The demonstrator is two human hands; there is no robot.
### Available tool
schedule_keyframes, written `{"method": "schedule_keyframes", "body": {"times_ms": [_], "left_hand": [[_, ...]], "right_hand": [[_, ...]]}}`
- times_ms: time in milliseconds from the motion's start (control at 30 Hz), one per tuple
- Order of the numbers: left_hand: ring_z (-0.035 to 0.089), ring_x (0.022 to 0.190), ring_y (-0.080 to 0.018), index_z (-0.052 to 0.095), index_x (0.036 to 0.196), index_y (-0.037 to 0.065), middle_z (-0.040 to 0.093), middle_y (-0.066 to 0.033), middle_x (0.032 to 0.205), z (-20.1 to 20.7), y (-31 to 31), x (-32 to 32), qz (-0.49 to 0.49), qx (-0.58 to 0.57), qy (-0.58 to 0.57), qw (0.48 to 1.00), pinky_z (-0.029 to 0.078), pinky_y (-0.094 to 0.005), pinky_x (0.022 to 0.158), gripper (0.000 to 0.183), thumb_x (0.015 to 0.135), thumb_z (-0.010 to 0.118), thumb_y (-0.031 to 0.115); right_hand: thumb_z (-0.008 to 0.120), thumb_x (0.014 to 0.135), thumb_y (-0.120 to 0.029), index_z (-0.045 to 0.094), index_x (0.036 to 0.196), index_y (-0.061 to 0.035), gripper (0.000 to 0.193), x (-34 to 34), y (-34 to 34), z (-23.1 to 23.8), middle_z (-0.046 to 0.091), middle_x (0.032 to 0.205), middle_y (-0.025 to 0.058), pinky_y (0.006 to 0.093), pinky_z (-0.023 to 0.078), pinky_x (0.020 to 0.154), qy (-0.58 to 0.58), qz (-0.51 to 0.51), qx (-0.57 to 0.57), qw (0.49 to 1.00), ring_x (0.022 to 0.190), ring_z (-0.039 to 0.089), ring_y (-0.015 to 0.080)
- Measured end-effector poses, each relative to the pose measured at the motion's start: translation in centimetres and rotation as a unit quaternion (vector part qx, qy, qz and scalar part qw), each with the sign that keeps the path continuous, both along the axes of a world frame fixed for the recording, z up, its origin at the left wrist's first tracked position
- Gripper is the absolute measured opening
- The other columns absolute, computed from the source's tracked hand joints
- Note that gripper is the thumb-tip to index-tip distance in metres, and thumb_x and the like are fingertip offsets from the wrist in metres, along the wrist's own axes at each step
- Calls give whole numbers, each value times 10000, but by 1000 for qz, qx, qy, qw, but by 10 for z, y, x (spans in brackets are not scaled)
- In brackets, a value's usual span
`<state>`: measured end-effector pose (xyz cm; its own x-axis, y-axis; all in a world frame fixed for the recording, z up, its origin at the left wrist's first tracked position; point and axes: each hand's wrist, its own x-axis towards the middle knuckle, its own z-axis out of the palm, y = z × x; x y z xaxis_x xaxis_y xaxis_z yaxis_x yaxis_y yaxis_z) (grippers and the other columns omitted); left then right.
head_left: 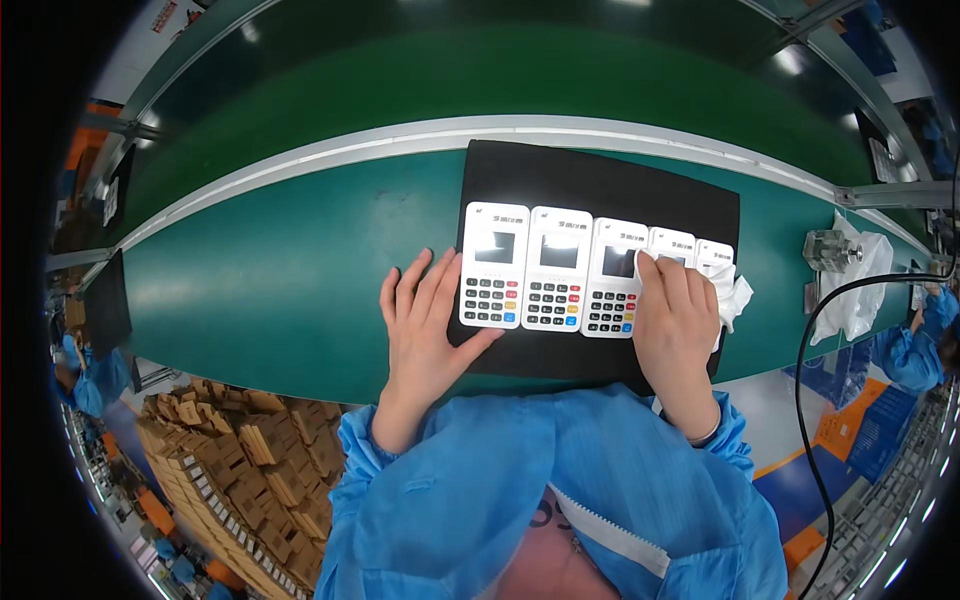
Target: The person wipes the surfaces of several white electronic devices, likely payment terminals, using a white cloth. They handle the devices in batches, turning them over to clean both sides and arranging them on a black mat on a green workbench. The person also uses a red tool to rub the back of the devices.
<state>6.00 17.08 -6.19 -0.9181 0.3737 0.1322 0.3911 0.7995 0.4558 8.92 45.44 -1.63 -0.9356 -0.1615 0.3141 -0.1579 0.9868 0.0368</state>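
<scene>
Several white card payment terminals with small screens and keypads lie side by side in a row on a black mat. My left hand rests flat with spread fingers at the left edge of the leftmost terminal, its thumb along the lower edge. Over the right part of the row, my right hand is closed on a white cloth that bunches out beside the fingers. Its fingertips are at the screen edge of the third terminal. The hand partly hides the two terminals farther right.
The green workbench extends to both sides, with a pale rail behind. At right are a clear bottle, white crumpled sheeting and a hanging black cable. Brown cartons are stacked at lower left. Other people in blue work at both sides.
</scene>
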Motion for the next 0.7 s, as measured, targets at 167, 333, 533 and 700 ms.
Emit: {"method": "schedule_keyframes", "body": {"times_ms": [167, 333, 533, 700], "left_hand": [[396, 1455, -339, 493, 1488, 32, 521, -112, 1506, 2, 1, 0, 0, 3, -6, 1000, 174, -565, 1217, 888, 772, 851, 416], [390, 1461, -346, 485, 1495, 29, 520, -121, 1508, 2, 0, 0, -3, 5, -11, 1000, 167, -564, 1220, 899, 770, 851, 412], [379, 1473, -357, 470, 1510, 26, 513, -133, 1524, 2, -1, 1, -5, 3, -11, 1000, 162, -561, 1226, 920, 766, 853, 408], [380, 1473, -354, 473, 1509, 28, 515, -131, 1523, 1, 0, 1, -5, 0, -8, 1000, 163, -557, 1227, 919, 764, 853, 408]], "right_hand": [[646, 786, -42, 685, 1163, 12, 383, 0, -2, 5, 618, 1024, 92, 354, 488, 852, -16, 3, 20, 1000, 912, 609, 235], [647, 782, -42, 686, 1147, 12, 371, -5, -3, 9, 608, 998, 89, 351, 485, 829, -26, 8, 16, 999, 881, 600, 230], [640, 790, -35, 688, 1143, 16, 360, -10, -3, 7, 601, 964, 89, 345, 475, 786, -12, 18, -5, 1000, 858, 596, 230], [634, 801, -31, 690, 1118, 18, 326, -9, -5, 5, 596, 940, 84, 346, 469, 750, -10, 12, -30, 999, 832, 592, 229]]}}
